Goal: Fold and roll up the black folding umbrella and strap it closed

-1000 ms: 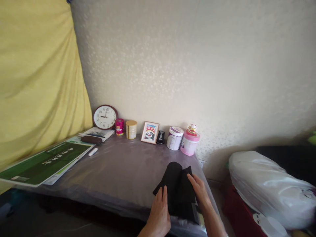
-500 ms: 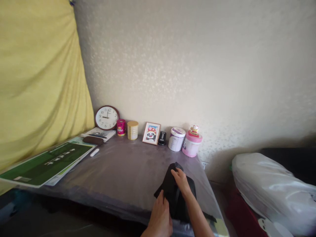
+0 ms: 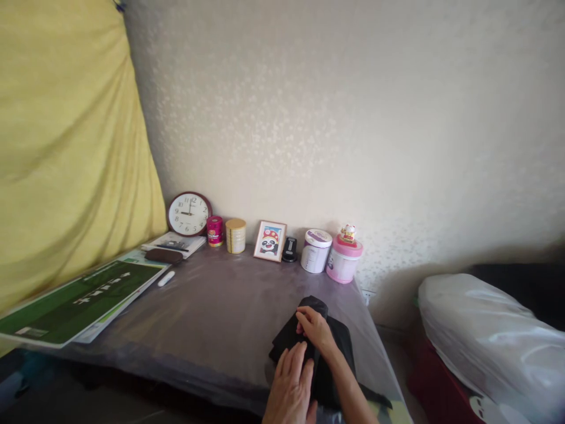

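A folded piece of black cloth (image 3: 341, 347) lies near the front right corner of the table; its exact kind does not show. My left hand (image 3: 291, 380) rests over its near left part, fingers stretched out and slightly apart. Farther up the cloth, my right hand (image 3: 315, 328) has its fingers curled in against the fabric, seemingly pinching a fold. Both hands and the right forearm cover much of the cloth's middle. A thin black strip of it trails toward the right edge.
Along the wall stand a clock (image 3: 189, 214), a magenta can (image 3: 215, 231), a yellow-lidded can (image 3: 235, 237), a panda picture (image 3: 270, 241), a white tub (image 3: 316, 251) and a pink tub (image 3: 344, 262). A green board (image 3: 83, 303) lies left. Right of the table is a plastic-wrapped bundle (image 3: 481, 330).
My left hand has gone from bent fingers at the cloth's edge to stretched fingers on top. My right hand has shifted slightly left and nearer. The cloth's left flap has spread a little.
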A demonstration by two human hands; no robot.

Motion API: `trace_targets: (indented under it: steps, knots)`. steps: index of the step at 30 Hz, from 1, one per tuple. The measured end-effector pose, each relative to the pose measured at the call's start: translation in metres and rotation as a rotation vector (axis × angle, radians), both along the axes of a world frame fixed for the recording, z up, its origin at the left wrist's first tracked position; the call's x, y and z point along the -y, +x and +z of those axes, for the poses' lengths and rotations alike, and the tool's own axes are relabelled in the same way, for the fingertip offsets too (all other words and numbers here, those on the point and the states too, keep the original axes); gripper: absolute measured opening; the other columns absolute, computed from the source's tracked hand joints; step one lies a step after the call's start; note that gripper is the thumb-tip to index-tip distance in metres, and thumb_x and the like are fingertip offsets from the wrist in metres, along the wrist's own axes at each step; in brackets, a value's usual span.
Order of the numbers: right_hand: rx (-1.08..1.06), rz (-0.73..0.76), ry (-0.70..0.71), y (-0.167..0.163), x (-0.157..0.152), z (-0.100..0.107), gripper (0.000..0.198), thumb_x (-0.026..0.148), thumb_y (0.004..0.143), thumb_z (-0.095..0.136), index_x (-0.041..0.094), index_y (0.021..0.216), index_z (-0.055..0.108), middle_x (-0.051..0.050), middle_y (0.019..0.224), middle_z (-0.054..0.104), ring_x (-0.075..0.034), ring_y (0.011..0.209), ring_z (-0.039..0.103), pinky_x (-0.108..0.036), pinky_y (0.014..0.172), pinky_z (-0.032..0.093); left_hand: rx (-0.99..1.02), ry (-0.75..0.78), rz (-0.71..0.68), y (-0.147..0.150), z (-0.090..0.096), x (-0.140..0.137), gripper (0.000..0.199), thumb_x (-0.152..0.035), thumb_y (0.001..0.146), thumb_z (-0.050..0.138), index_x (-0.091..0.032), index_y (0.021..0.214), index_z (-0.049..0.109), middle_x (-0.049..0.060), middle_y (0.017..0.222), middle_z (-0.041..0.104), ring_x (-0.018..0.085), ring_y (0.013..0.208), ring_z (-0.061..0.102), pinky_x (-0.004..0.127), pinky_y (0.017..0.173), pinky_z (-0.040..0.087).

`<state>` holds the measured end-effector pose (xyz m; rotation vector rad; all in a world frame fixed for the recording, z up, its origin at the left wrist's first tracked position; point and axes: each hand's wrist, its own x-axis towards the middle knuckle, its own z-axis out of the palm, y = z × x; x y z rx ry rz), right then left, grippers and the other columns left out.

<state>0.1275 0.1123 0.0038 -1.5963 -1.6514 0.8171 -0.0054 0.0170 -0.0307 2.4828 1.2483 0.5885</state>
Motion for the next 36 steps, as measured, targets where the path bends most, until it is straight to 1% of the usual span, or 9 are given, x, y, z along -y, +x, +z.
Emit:
trace_targets:
  steps: [2, 4, 9, 14, 20, 24, 26, 31, 36]
  knots:
    - [0.023, 0.032, 0.054, 0.000, 0.007, 0.002, 0.031, 0.033, 0.084, 0.042, 0.015, 0.102, 0.060, -0.001, 0.065, 0.062, -0.012, 0.061, 0.058, -0.023, 0.061, 0.044, -0.014, 0.001, -0.036, 0.006, -0.007, -0.007, 0.081, -0.033, 0.066, 0.053, -0.014, 0.140, 0.025, 0.010, 0.148, 0.006, 0.031, 0.135, 0.011, 0.047, 0.110, 0.015]
    - [0.014, 0.085, 0.095, 0.000, 0.018, 0.003, 0.031, 0.034, 0.086, 0.042, 0.016, 0.102, 0.061, -0.001, 0.069, 0.063, -0.012, 0.065, 0.058, -0.023, 0.065, 0.044, -0.040, -0.025, -0.009, 0.012, -0.018, -0.013, 0.089, -0.028, 0.064, 0.053, -0.013, 0.142, 0.013, 0.011, 0.148, 0.004, 0.031, 0.135, 0.008, 0.048, 0.110, 0.017]
    - [0.117, 0.206, 0.346, 0.003, 0.043, -0.003, 0.030, 0.035, 0.090, 0.041, 0.020, 0.097, 0.065, -0.003, 0.089, 0.065, -0.014, 0.087, 0.057, -0.026, 0.082, 0.042, -0.169, 0.004, 0.094, 0.021, -0.036, -0.014, 0.075, -0.006, 0.069, 0.037, -0.011, 0.141, 0.016, 0.014, 0.146, 0.009, 0.027, 0.135, 0.011, 0.046, 0.108, 0.023]
    - [0.298, 0.221, 0.503, 0.016, 0.027, -0.017, 0.030, 0.029, 0.092, 0.038, 0.020, 0.098, 0.065, -0.003, 0.099, 0.065, -0.018, 0.111, 0.048, -0.037, 0.102, 0.026, -0.272, -0.055, 0.121, 0.023, -0.034, -0.012, 0.077, 0.003, 0.068, 0.034, -0.012, 0.141, 0.014, 0.015, 0.145, 0.006, 0.028, 0.134, 0.010, 0.042, 0.109, 0.023]
    - [0.390, 0.078, 0.451, 0.037, -0.021, -0.034, 0.031, 0.030, 0.092, 0.036, 0.021, 0.102, 0.064, -0.002, 0.109, 0.062, -0.021, 0.118, 0.044, -0.044, 0.105, 0.018, -0.243, -0.132, 0.137, 0.023, -0.040, -0.019, 0.080, 0.001, 0.070, 0.037, -0.020, 0.141, 0.006, 0.011, 0.145, 0.000, 0.027, 0.134, 0.007, 0.043, 0.109, 0.021]
    - [0.370, 0.029, 0.427, 0.044, -0.042, -0.037, 0.036, 0.029, 0.090, 0.033, 0.018, 0.101, 0.065, -0.005, 0.113, 0.060, -0.022, 0.118, 0.044, -0.040, 0.103, 0.025, -0.300, -0.272, 0.170, 0.025, -0.018, -0.018, 0.079, 0.005, 0.070, 0.027, -0.022, 0.141, 0.006, 0.007, 0.146, -0.001, 0.022, 0.135, 0.005, 0.040, 0.109, 0.020]
    - [0.338, -0.023, 0.384, 0.048, -0.047, -0.035, 0.037, 0.030, 0.089, 0.033, 0.015, 0.105, 0.063, -0.007, 0.115, 0.059, -0.021, 0.114, 0.047, -0.036, 0.101, 0.028, -0.320, -0.310, 0.172, 0.024, -0.001, -0.015, 0.086, 0.006, 0.063, 0.035, -0.018, 0.141, 0.006, 0.009, 0.146, -0.002, 0.022, 0.136, 0.005, 0.037, 0.110, 0.018]
    - [0.244, -0.335, 0.216, 0.077, -0.027, -0.031, 0.046, 0.032, 0.086, 0.030, 0.006, 0.114, 0.056, -0.014, 0.116, 0.057, -0.025, 0.109, 0.051, -0.036, 0.097, 0.035, -0.290, -0.345, 0.136, 0.020, 0.028, -0.005, 0.103, 0.005, 0.045, 0.045, -0.008, 0.140, 0.008, 0.014, 0.146, -0.001, 0.027, 0.136, 0.007, 0.034, 0.111, 0.016]
    - [0.193, -0.546, 0.117, 0.114, 0.023, -0.037, 0.042, 0.037, 0.082, 0.033, 0.011, 0.102, 0.060, -0.014, 0.105, 0.062, -0.025, 0.098, 0.057, -0.034, 0.087, 0.040, -0.062, -0.324, 0.128, 0.010, 0.024, -0.001, 0.099, 0.005, 0.050, 0.042, -0.010, 0.142, 0.008, 0.011, 0.148, 0.001, 0.022, 0.136, 0.008, 0.032, 0.111, 0.016]
